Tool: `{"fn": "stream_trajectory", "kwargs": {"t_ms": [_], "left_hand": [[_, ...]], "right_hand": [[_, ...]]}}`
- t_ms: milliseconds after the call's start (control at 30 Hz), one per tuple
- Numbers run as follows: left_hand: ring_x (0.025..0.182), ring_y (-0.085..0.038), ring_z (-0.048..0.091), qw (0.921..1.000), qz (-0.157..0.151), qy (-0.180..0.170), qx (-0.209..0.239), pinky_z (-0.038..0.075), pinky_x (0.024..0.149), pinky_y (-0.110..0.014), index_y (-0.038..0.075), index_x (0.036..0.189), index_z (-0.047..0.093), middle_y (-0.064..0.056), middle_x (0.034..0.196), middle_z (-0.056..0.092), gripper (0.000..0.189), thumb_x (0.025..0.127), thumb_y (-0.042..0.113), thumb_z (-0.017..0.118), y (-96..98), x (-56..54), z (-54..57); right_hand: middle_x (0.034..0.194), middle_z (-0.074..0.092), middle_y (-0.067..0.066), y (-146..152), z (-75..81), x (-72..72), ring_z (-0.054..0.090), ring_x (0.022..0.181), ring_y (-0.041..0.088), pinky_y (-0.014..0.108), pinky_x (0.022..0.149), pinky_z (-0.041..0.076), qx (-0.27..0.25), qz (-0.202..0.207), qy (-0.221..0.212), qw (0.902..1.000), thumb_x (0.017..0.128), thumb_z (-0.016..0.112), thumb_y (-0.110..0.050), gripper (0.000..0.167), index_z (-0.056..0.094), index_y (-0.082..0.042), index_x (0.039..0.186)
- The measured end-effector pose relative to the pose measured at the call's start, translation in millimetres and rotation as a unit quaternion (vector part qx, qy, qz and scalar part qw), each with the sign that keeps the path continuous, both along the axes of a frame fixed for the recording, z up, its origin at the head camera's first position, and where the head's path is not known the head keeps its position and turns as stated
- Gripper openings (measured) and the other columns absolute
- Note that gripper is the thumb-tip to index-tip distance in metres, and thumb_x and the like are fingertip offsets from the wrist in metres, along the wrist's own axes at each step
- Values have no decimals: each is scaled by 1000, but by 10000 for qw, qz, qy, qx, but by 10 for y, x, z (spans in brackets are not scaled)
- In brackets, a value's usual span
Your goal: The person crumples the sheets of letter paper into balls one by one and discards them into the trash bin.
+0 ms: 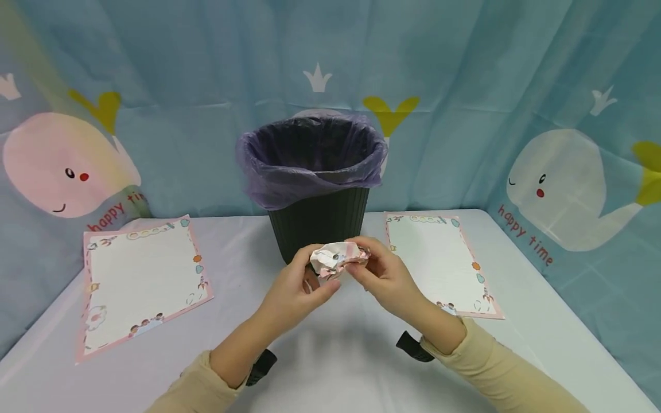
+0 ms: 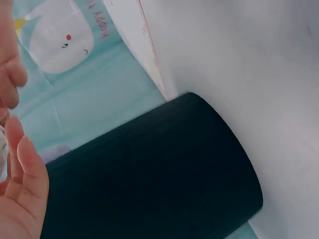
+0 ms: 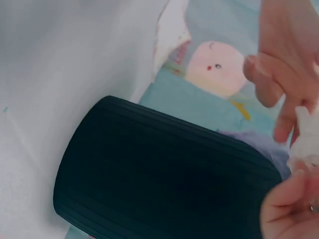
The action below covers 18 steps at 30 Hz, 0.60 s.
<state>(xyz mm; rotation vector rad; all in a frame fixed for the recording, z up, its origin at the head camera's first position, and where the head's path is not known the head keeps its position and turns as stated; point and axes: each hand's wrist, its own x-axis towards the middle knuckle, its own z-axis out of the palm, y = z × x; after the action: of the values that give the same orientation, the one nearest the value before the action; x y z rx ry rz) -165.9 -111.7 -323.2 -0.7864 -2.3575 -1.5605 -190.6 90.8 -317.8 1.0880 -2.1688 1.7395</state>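
Note:
A crumpled piece of paper point(image 1: 335, 258), white with pink printed edges, is held between both hands in front of the bin. My left hand point(image 1: 291, 292) grips its left side with thumb and fingers. From the right, my right hand point(image 1: 384, 278) pinches the other end. Behind them stands a dark ribbed trash bin point(image 1: 320, 221) with a purple bag point(image 1: 310, 183) folded over its rim. In the right wrist view part of the crumpled paper point(image 3: 306, 137) shows at the right edge, and the bin point(image 3: 164, 174) fills the middle.
One decorated sheet of paper point(image 1: 144, 281) lies flat on the left of the white table point(image 1: 330, 367). Another sheet point(image 1: 439, 264) lies on the right, partly behind the right forearm. A blue printed curtain point(image 1: 206, 69) hangs around the back and sides.

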Motion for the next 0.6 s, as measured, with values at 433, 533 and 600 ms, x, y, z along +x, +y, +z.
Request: {"fn": "stream_trajectory", "kwargs": {"t_ms": [433,533,600], "left_hand": [[60,-13,53,9951,-162,-456,863,47,51,-25,-8,112,47,-6,77,55,24,91,1,57,125,37,-9],[57,-13,54,9965,-119,-467,688,48,51,-25,-6,109,48,-4,73,55,21,91,2,55,139,39,0],[54,-12,52,9974,-75,-398,597,47,48,-25,-3,105,49,-2,69,55,17,90,3,55,148,43,0]], "right_hand": [[93,56,9,37,-96,-87,43,60,12,24,49,41,753,46,2158,9735,90,66,-14,49,39,0,129],[93,56,10,28,-88,-115,42,59,11,20,48,40,687,180,2445,9671,93,62,-18,41,43,-2,125],[90,56,9,1,-113,-122,43,58,10,18,48,40,566,307,2576,9641,95,58,-17,30,47,-3,118]]}}
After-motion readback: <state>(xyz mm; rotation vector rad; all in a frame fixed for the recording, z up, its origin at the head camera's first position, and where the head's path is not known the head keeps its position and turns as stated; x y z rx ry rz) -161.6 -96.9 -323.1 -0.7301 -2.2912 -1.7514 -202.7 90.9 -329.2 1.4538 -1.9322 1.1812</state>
